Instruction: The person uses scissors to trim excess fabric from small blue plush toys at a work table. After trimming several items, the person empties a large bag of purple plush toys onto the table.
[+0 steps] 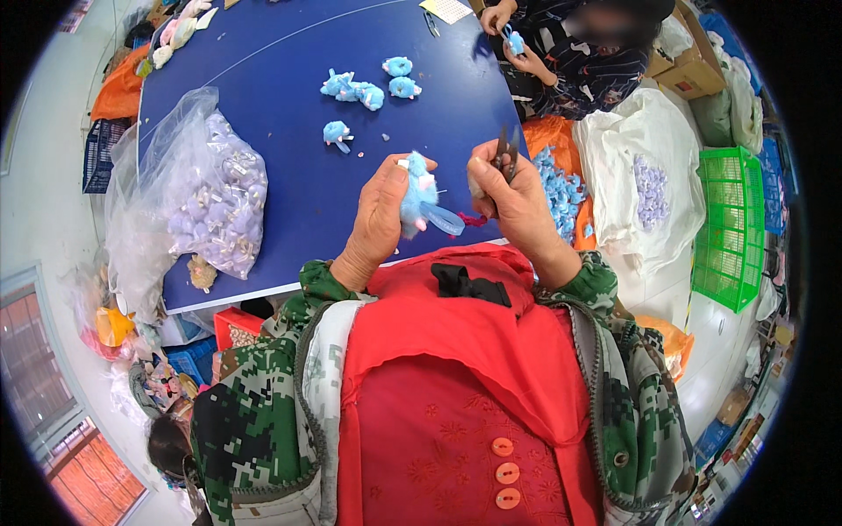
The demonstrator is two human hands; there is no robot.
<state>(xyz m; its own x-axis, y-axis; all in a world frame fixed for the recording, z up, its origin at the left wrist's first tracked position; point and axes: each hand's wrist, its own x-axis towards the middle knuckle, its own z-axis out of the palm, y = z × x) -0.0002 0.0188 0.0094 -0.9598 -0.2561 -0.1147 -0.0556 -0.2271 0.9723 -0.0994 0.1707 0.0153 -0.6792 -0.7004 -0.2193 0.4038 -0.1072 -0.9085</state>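
Note:
My left hand (377,215) is closed around a small light-blue plush toy (416,203) above the table's near edge. A blue ribbon loop (444,219) hangs from the toy, and a thin pale thread or pin sticks out of its side toward the right. In my right hand (517,197) is a pair of dark thread snips (503,153), blades pointing up and away from the toy. A dark red cord (474,220) dangles below that hand. Farther off on the tabletop lie several more blue plush toys (369,96), one (336,132) apart from the others.
A clear bag of lilac plush toys (219,197) stands on the blue table (294,44) at left, beside a brown fluffy piece (202,273). At far right a co-worker's hands (526,63) hold a blue plush. Sacks (614,131) and a green crate (728,228) are at right.

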